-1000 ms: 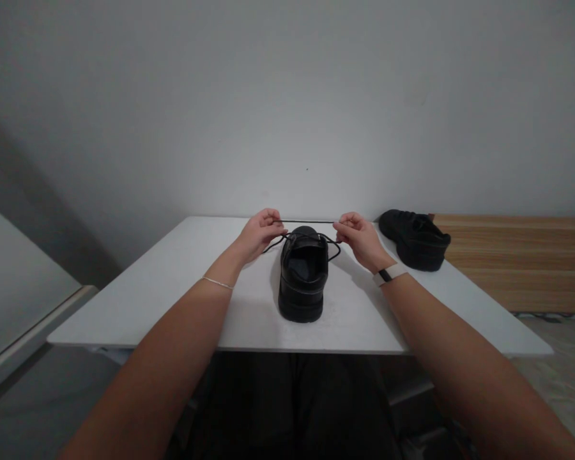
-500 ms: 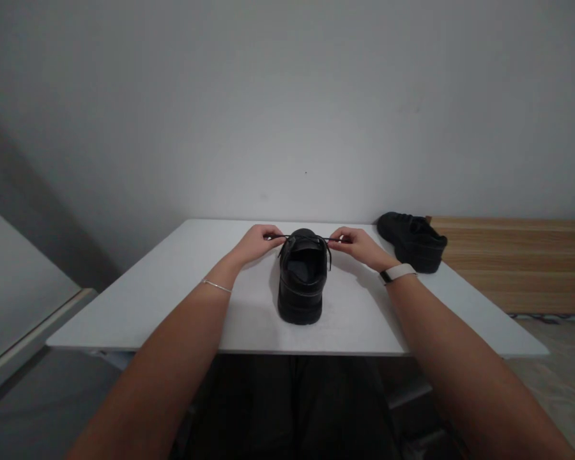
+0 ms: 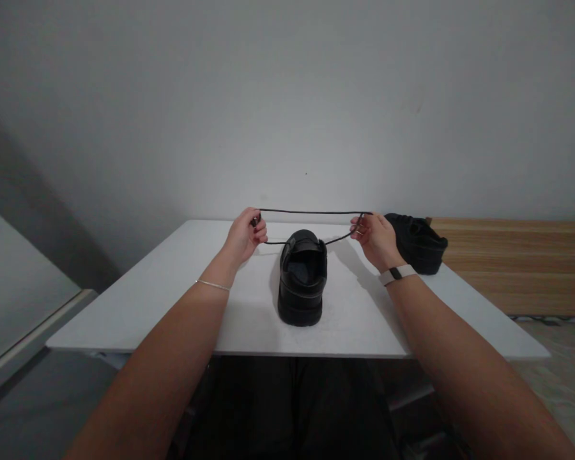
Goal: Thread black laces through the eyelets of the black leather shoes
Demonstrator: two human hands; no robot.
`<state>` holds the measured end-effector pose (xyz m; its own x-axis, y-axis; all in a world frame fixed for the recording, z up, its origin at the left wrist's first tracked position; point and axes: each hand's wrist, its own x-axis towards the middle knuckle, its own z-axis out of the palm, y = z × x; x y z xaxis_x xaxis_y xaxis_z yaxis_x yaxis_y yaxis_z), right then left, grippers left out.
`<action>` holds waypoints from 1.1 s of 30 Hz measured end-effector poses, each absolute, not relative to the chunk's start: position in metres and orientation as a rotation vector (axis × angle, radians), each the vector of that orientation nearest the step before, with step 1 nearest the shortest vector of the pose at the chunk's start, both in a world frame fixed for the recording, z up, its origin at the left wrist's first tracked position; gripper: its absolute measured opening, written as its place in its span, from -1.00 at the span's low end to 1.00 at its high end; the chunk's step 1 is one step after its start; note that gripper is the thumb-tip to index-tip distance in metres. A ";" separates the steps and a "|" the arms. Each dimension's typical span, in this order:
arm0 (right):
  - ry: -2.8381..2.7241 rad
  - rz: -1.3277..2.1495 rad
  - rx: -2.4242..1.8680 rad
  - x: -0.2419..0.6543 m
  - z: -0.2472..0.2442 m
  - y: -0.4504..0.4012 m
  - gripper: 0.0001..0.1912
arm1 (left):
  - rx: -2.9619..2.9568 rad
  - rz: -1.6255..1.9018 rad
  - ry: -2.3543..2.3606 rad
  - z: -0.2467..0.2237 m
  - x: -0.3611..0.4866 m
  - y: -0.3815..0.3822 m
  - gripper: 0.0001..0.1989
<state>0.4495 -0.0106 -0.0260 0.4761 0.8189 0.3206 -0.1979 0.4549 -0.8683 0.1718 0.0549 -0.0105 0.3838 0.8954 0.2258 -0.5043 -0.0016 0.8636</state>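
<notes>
A black shoe (image 3: 301, 300) stands upright on the white table, its heel toward me. Its dark shoelace (image 3: 314, 212) is stretched level above the toe, from one hand to the other. My left hand (image 3: 247, 234) is closed on the lace, left of the shoe and raised above the tabletop. On the other side, my right hand (image 3: 374, 235) pinches the lace between thumb and finger, with its other fingers loosely curled. Lower stretches of lace run from each side of the shoe's opening up to the hands.
A second black shoe (image 3: 419, 246) rests at the table's back right, partly behind my right hand. The white table (image 3: 172, 306) meets a grey wall (image 3: 287, 115) at the back. Wood-patterned boards (image 3: 517, 265) stand beyond the right edge.
Both hands have moved up and outward, drawing out the lace. The bow at the shoe's opening has come undone, and a long stretch of lace now spans between the hands.
</notes>
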 end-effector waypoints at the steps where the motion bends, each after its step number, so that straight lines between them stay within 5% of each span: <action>1: -0.818 0.700 -0.864 0.451 -0.025 -0.011 -0.72 | 1.106 1.201 0.468 -0.009 0.172 0.055 -0.72; 12: -0.844 0.529 -0.697 0.429 0.020 -0.025 -0.73 | 1.222 1.756 0.491 0.048 0.165 0.026 -0.73; 23: -1.718 0.062 -0.981 0.295 0.087 -0.041 -0.92 | 1.288 1.283 0.543 0.073 0.181 -0.018 -0.83; 33: -2.180 0.172 -1.040 0.330 0.071 -0.055 -0.90 | 1.317 1.579 0.851 0.060 0.066 0.001 -0.76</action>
<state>0.3304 -0.0545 0.0707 -0.4287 0.7239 0.5406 0.6304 0.6683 -0.3950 0.0660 0.0009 0.0600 -0.0454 0.9271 0.3720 -0.1992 -0.3734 0.9060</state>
